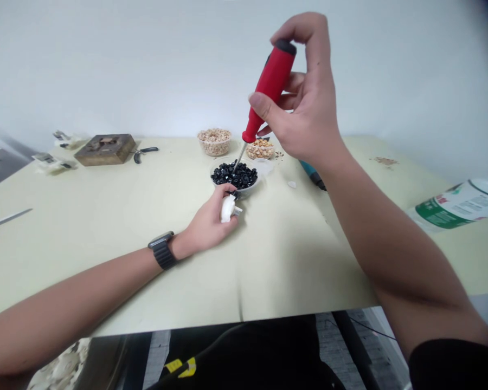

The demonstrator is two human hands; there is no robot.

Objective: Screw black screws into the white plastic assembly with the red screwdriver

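My right hand is closed around a red screwdriver with a black end cap, its index finger bent over the cap. The metal shaft slants down to the left, over a clear round tub heaped with small black parts. Whether the tip touches anything is hard to make out. Just in front of the tub, my left hand, with a dark watch at the wrist, grips a small white plastic piece. Part of that piece is hidden by the fingers.
Two tubs of small tan pieces and brass-coloured pieces stand behind. Left are a worn metal block, black-handled pliers and scissors. Right are a teal tool and a large labelled plastic container on its side.
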